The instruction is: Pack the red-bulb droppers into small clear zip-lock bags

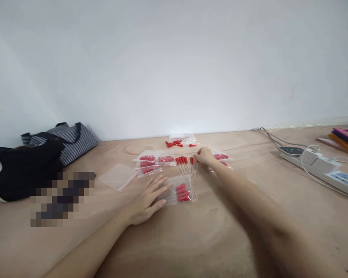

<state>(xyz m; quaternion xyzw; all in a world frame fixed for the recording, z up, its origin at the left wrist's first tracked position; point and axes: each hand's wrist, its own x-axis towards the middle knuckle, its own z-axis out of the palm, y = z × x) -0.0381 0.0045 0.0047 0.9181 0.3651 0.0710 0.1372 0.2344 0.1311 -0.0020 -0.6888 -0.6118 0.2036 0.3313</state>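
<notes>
My left hand (149,200) lies flat with its fingers spread, fingertips on the left end of a clear zip bag (171,191). Inside that bag are several droppers with red rubber bulbs (182,192) pointing right. Further off, my right hand (205,156) pinches a dropper (197,166) by its red bulb, mostly hidden by the fingers; its thin stem points toward me. Just left of it lies a single dropper (191,161), then a loose row of droppers (182,160) with bulbs away from me.
Filled zip bags (147,160) lie behind my left hand, another filled bag (222,157) beyond my right wrist. An unfilled bag (117,177) lies left. Loose red bulbs (174,143) sit near the wall. Cloth bags (26,166) stand left, a power strip (321,166) right.
</notes>
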